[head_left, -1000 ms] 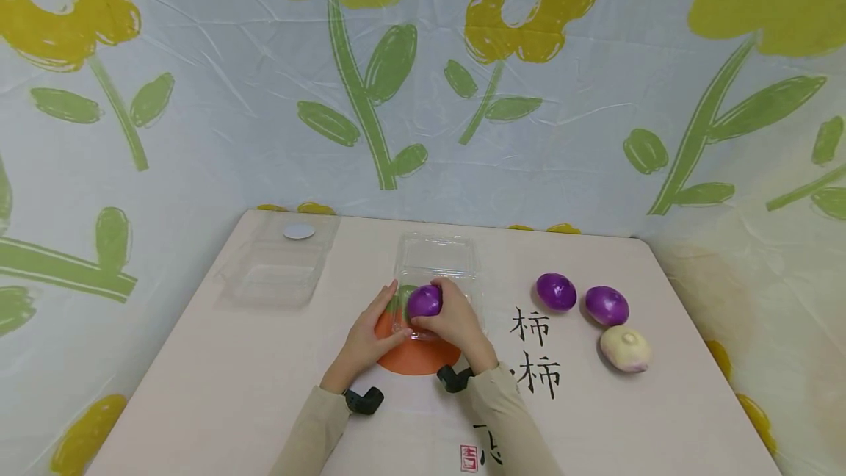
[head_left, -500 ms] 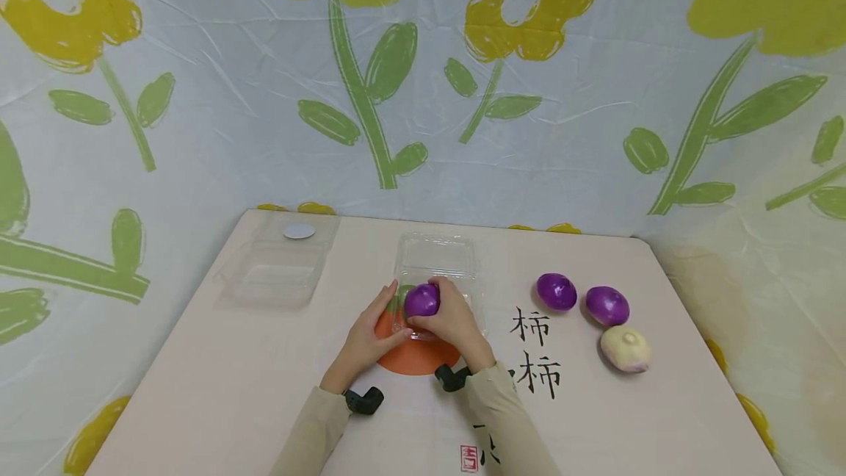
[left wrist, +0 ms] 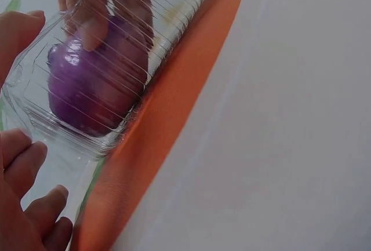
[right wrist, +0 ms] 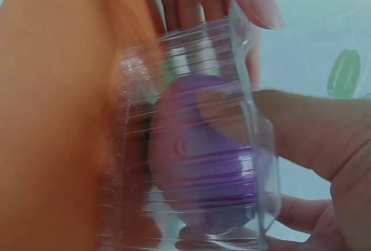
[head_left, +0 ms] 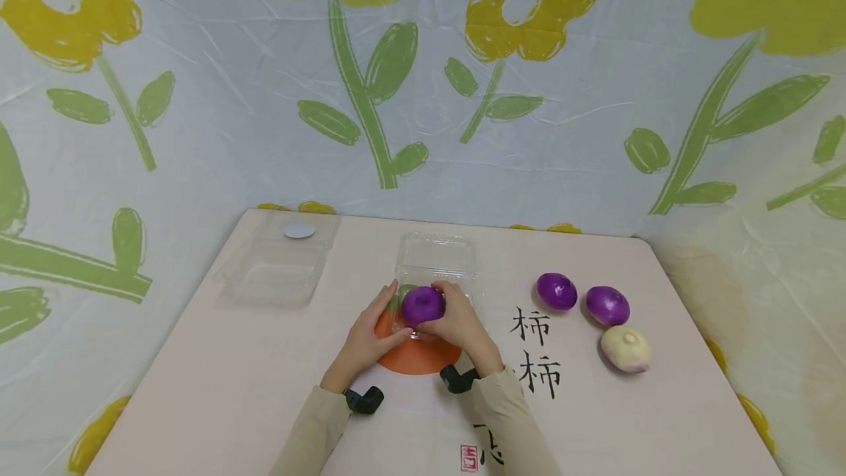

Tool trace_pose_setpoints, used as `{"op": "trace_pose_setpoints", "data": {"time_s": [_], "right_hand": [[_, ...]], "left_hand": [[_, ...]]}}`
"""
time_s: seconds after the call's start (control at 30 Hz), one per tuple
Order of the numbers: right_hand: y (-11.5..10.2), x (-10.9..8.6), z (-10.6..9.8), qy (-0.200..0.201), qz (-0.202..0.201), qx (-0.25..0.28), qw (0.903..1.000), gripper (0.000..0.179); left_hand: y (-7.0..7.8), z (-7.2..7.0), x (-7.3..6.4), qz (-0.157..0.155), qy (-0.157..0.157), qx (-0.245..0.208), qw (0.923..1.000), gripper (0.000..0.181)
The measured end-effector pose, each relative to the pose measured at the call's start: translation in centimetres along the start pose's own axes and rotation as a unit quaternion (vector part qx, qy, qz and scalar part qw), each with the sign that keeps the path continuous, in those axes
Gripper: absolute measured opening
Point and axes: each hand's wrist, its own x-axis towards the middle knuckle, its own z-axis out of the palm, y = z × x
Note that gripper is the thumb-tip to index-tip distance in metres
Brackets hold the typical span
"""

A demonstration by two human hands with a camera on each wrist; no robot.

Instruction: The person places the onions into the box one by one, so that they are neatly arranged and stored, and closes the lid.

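My right hand (head_left: 459, 323) grips a glossy, round purple turnip-like vegetable (head_left: 421, 307) by its right side, thumb in front. It is down inside a clear plastic clamshell box (head_left: 438, 254) with its lid folded back; the right wrist view shows it through the ribbed wall (right wrist: 139, 83). At the box's left front corner, my left hand (head_left: 366, 338) is spread, the thumb along the front and the fingers along the left side. In the left wrist view, the thumb (left wrist: 23, 31) is at the rim. The box overlaps an orange patch (head_left: 419, 360) with green leaves on the cloth.
Two more purple vegetables (head_left: 557, 291) (head_left: 607, 305) lie to the right, and a cream one (head_left: 626, 349) with a nub on top is beside them. Another clear clamshell box (head_left: 277, 270) stands open at the back left. A flowered cloth (head_left: 568, 116) hangs behind the table.
The purple vegetable has tipped in the right hand, showing its dimpled end upward, and shifted slightly left and down. The left hand stays at the box corner.
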Motion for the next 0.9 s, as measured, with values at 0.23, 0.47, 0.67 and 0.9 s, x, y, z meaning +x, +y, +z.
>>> {"op": "trace_pose_setpoints", "data": {"time_s": [0.23, 0.47, 0.67, 0.9], "right_hand": [[0.08, 0.38, 0.46, 0.025, 0.021, 0.013, 0.9994, 0.074], [0.0, 0.68, 0.82, 0.047, 0.009, 0.015, 0.9988, 0.074], [-0.03, 0.65, 0.74, 0.039, 0.009, 0.01, 0.9991, 0.076], [-0.09, 0.42, 0.58, 0.035, 0.009, 0.013, 0.9993, 0.079]], "left_hand": [[0.17, -0.02, -0.03, 0.006, 0.002, -0.004, 1.0, 0.088], [0.07, -0.09, -0.09, 0.018, 0.001, 0.002, 0.9998, 0.086], [0.09, -0.19, -0.13, 0.008, 0.001, 0.003, 1.0, 0.087], [-0.36, -0.16, -0.24, 0.004, 0.004, 0.003, 1.0, 0.089]]}}
